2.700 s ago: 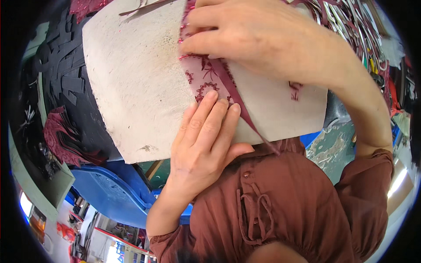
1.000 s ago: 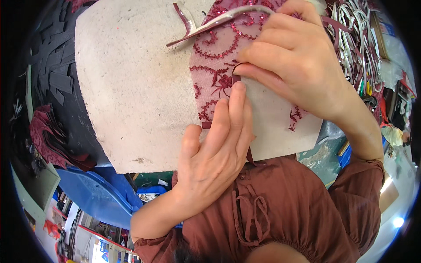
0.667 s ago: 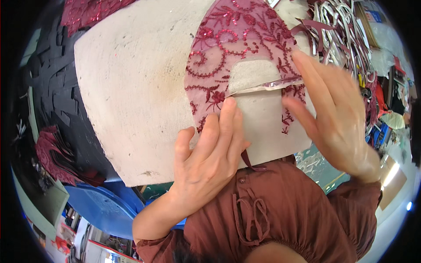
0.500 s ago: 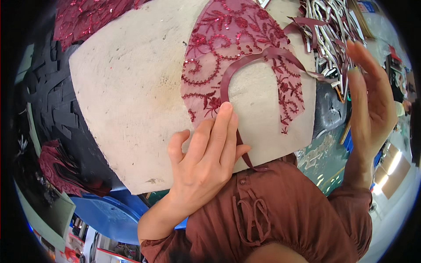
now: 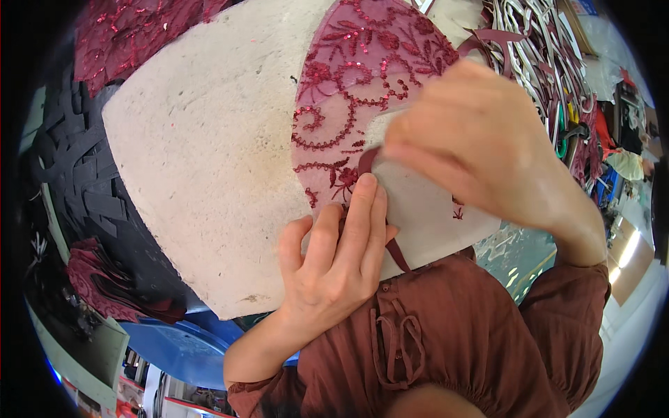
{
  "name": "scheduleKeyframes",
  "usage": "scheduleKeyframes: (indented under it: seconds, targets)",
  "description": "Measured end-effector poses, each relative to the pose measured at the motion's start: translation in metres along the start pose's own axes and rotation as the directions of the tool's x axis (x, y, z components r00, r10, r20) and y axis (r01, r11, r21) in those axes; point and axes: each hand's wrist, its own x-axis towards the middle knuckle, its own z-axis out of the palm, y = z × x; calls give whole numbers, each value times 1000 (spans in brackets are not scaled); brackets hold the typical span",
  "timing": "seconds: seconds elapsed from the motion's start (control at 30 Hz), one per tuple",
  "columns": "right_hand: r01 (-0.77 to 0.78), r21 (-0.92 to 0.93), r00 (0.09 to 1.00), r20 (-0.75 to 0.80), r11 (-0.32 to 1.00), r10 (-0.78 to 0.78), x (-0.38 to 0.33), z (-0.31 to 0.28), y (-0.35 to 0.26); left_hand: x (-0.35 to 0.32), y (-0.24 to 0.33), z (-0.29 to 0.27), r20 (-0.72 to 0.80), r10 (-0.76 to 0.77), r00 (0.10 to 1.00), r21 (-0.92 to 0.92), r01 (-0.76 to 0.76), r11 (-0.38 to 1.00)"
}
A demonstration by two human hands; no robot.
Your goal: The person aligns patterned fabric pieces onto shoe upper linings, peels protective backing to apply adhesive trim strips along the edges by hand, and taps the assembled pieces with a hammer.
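Note:
A sheer burgundy fabric piece (image 5: 380, 70) with sequined floral embroidery and a curved cut-out lies on a pale board (image 5: 209, 153). A narrow maroon strip (image 5: 367, 161) follows the left side of the cut-out. It passes under my left hand (image 5: 331, 261), whose outstretched fingers press it down at the fabric edge. The strip's loose end shows below those fingers, near the board's front edge. Over the cut-out, my right hand (image 5: 481, 139) is curled and smeared by motion. It hides the upper curve of the strip, and its fingertips cannot be made out.
More sequined burgundy fabric (image 5: 146, 35) lies at the far left. Black strips (image 5: 90, 167) and stacked maroon pieces (image 5: 111, 282) sit left of the board. A heap of white and maroon strips (image 5: 519, 52) is at the far right. A blue tub (image 5: 178, 345) stands below the board.
My right hand has swung in from the right, fingers raised before, to above the cut-out. My left hand keeps pressing the strip, and the strip's loose end has straightened.

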Motion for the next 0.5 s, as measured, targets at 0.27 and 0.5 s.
scheduleKeyframes:
  seconds: [0.27,0.5]
  targets:
    - [-41,202,994,-95,978,61,15,23,19,3,6,-2,35,21,999,195,-27,980]
    - [-26,141,988,-148,990,47,17,29,17,13,-3,-9,120,36,992,151,-54,987]
